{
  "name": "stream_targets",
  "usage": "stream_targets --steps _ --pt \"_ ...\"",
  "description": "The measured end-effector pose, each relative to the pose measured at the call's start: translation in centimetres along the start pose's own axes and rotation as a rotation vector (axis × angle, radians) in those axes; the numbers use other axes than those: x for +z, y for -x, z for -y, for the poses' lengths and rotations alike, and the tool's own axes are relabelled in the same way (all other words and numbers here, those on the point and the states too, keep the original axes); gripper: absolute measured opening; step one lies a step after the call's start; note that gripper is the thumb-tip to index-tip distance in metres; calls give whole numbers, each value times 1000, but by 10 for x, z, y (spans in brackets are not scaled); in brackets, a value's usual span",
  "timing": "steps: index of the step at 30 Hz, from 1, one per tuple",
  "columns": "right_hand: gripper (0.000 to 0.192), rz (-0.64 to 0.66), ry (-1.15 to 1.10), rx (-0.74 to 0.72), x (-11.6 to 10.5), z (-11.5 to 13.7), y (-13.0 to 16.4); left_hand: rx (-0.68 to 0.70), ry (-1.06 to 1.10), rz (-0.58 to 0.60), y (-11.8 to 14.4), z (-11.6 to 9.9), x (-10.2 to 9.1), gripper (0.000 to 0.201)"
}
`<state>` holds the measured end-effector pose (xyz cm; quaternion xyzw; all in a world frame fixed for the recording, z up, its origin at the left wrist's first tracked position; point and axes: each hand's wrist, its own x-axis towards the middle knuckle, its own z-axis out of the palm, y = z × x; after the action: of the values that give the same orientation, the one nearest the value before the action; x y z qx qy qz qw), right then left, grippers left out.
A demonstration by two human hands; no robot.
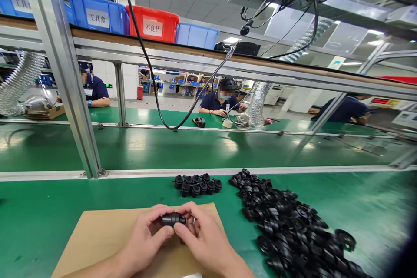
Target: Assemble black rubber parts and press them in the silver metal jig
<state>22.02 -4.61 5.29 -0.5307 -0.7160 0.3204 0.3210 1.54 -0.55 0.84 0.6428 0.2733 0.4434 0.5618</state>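
Both my hands hold one small black ribbed plastic part (169, 220) above a sheet of brown cardboard (97, 234). It lies on its side, its narrower end pointing right. The fingers and thumb of my left hand (143, 236) are closed round its wider left end. My right hand (203, 232) pinches the narrower end between thumb and fingers. Beyond the cardboard, several similar black parts (195, 187) stand upright in two rows. A large heap of loose black parts (286, 221) spreads to the right of my hands.
A metal upright (65, 69) rises at the left from the green table (39, 200). Overhead, a shelf carries blue bins (97, 13) and a red bin (154, 24). A black cable (151, 78) loops down from above. People in dark shirts sit across the conveyor (195, 150).
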Motion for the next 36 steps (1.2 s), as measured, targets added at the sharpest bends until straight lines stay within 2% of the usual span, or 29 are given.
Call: stream_targets --steps 2,4,8,13,17,19,23,25,27,30,32,34,36 --pt "17 -17 -71 55 2 2 -1 -19 -6 -12 -1 3 -1 31" --pt "20 -42 -61 31 2 2 -1 -56 24 -47 -1 9 -1 34" --pt "29 -52 87 -117 1 -4 -2 -94 141 -94 -3 16 -1 44" --pt "39 -71 242 -295 -2 -17 -4 -75 155 -30 -8 13 -1 45" --pt "39 -48 313 -461 -8 -16 -4 -85 166 10 -8 16 -4 50" --pt "32 -49 245 -375 -5 -12 -3 -77 173 18 -7 18 -4 50" --pt "25 -52 -201 58 11 -6 -3 -21 80 -16 -3 18 -3 40" --pt "27 -40 -314 143 12 -6 -3 -11 25 -36 -2 18 -2 37" --pt "33 -40 -205 80 5 -7 -2 -30 23 -60 -3 21 -3 39" --pt "37 -40 93 -193 -15 -7 1 -79 81 -74 -4 27 -5 47" --pt "43 0 205 -347 -24 -7 1 -95 115 -69 -6 28 -6 50" --pt "45 29 269 -411 -26 -6 1 -105 135 -59 -6 26 -5 51" --pt "40 14 306 -372 -22 -4 1 -97 128 -51 -5 22 -3 47"
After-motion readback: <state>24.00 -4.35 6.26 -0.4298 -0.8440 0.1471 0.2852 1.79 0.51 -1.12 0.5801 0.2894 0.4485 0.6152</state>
